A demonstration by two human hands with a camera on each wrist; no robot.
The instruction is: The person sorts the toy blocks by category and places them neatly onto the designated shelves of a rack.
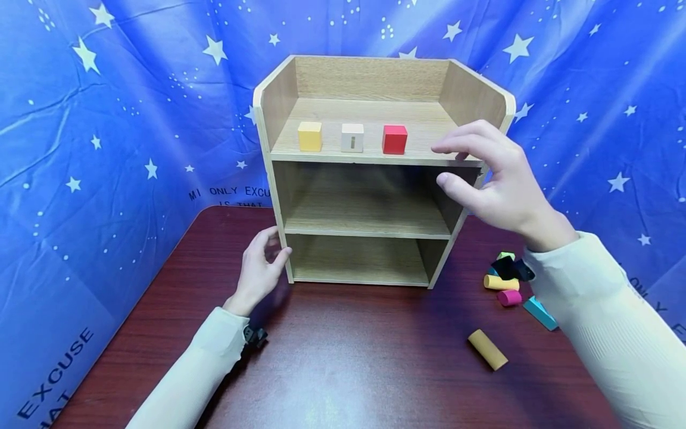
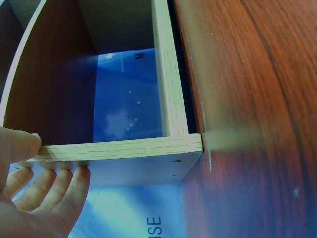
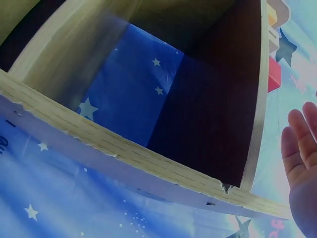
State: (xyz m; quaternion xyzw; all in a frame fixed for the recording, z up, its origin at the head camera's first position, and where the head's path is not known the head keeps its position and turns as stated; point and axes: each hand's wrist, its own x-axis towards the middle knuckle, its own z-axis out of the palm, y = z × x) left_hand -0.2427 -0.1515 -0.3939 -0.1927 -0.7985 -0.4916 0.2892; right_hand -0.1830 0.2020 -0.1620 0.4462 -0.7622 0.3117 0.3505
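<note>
A small wooden shelf unit [image 1: 370, 80] stands upright on the table. On its top board a yellow cube [image 1: 309, 137], a white cube [image 1: 352, 138] with a mark on its front, and a red cube [image 1: 395, 139] sit in a spaced row near the front edge. My left hand [image 1: 256, 271] holds the unit's left side panel [image 2: 124, 149] low down, thumb at the front edge and fingers against the outer face. Beside the top right corner hovers my right hand [image 1: 498, 179], fingers apart from the thumb, nothing between them, to the right of the red cube.
Right of the unit lie loose blocks: a yellow cylinder [image 1: 501, 282], a magenta cylinder [image 1: 509, 298] and a blue block [image 1: 541, 313], partly near the right sleeve. A tan half-round block [image 1: 488, 350] lies nearer the front. Blue star-printed cloth [image 1: 134, 119] hangs behind the table [image 1: 343, 357].
</note>
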